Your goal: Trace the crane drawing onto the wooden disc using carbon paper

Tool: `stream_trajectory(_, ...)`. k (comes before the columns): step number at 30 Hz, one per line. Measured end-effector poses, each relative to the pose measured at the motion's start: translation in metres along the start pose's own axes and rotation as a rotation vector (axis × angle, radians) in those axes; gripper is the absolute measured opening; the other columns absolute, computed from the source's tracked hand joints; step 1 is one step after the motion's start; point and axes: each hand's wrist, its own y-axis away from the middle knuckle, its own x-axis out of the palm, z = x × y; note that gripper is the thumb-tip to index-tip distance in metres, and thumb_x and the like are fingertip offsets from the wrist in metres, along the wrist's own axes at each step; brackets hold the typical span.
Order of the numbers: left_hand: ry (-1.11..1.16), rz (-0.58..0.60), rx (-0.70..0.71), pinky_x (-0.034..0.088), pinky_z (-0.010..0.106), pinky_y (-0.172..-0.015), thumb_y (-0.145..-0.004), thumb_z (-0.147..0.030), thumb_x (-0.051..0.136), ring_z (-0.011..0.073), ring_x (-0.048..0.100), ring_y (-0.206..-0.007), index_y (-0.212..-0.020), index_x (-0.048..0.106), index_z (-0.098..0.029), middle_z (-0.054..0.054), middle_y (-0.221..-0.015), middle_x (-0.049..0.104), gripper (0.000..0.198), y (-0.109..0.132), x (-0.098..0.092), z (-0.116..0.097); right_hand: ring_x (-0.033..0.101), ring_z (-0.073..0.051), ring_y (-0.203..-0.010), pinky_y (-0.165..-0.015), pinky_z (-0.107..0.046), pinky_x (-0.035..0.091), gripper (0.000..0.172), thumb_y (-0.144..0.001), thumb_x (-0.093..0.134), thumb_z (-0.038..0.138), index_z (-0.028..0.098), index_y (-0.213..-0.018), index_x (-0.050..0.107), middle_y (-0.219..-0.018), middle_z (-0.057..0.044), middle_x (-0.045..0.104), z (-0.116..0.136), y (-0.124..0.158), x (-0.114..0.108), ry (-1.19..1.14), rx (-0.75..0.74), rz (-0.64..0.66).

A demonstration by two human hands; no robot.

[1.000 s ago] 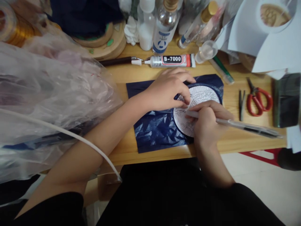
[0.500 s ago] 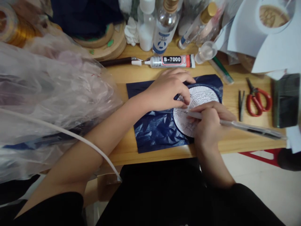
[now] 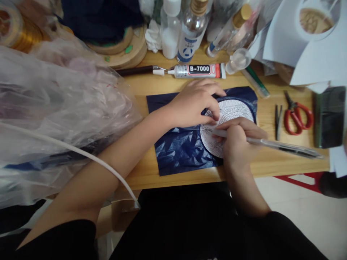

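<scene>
A round white paper [image 3: 235, 105] printed with fine scale and wave lines lies in a dark rim on a shiny dark blue sheet [image 3: 184, 151]. My left hand [image 3: 202, 103] rests over its left side, thumb and forefinger tips together on the paper, the other fingers bent toward the upper rim. Whatever those two tips pinch is too small to make out. Around a clear-barrelled pen [image 3: 284, 147], my right hand [image 3: 238, 139] is closed. The pen's tip end points at the paper beside my left thumb, and its barrel slants out to the right.
A B-7000 glue tube [image 3: 199, 70] and a dark-handled tool [image 3: 138, 70] lie behind the sheet. Bottles [image 3: 188, 45] stand farther back. To the right are tweezers [image 3: 278, 121], red-handled pliers [image 3: 298, 117] and a dark box [image 3: 329, 117]. Plastic bags [image 3: 62, 108] and a white cable [image 3: 81, 151] are at left.
My right hand and the pen have shifted slightly left across the paper. My left hand stays in place.
</scene>
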Motion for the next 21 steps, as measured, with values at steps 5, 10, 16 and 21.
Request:
stream_trajectory(5, 0.025, 0.016, -0.02, 0.032, 0.053, -0.11, -0.082, -0.037, 0.069, 0.028, 0.046, -0.129, -0.08, 0.075, -0.036, -0.005, -0.126, 0.062, 0.006, -0.0006, -0.0008, -0.0006, 0.054, -0.011, -0.043, -0.041, -0.023, 0.041, 0.023, -0.064, 0.044, 0.012, 0.021, -0.055, 0.064, -0.048, 0.004, 0.059, -0.0005, -0.0007, 0.0012, 0.001, -0.006, -0.028)
stream_trajectory(10, 0.04, 0.033, -0.031, 0.028, 0.055, -0.112, -0.082, -0.037, 0.07, 0.0293, 0.045, -0.13, -0.081, 0.075, -0.036, -0.006, -0.127, 0.061, 0.006, -0.0006, -0.0012, -0.0008, 0.052, -0.01, -0.04, -0.038, -0.022, 0.037, 0.025, -0.063, 0.043, 0.011, 0.021, -0.053, 0.063, -0.045, 0.005, 0.058, -0.0008, -0.0013, 0.0021, -0.02, -0.006, -0.061)
stream_trajectory(16, 0.026, 0.02, -0.034, 0.032, 0.053, -0.111, -0.08, -0.034, 0.071, 0.0277, 0.046, -0.129, -0.08, 0.075, -0.036, -0.006, -0.125, 0.062, 0.005, -0.0007, -0.0009, -0.0013, 0.052, -0.01, -0.041, -0.038, -0.022, 0.037, 0.025, -0.063, 0.042, 0.009, 0.019, -0.053, 0.063, -0.046, 0.004, 0.058, 0.0021, -0.0005, 0.0017, -0.02, -0.004, -0.055)
stream_trajectory(21, 0.029, 0.02, -0.03, 0.033, 0.054, -0.11, -0.08, -0.035, 0.072, 0.0284, 0.047, -0.129, -0.079, 0.075, -0.035, -0.005, -0.125, 0.062, 0.003, -0.0008, -0.0016, -0.0024, 0.049, -0.01, -0.038, -0.036, -0.023, 0.034, 0.027, -0.063, 0.042, 0.008, 0.021, -0.052, 0.062, -0.042, 0.005, 0.053, 0.0013, 0.0003, 0.0015, -0.041, -0.006, -0.106)
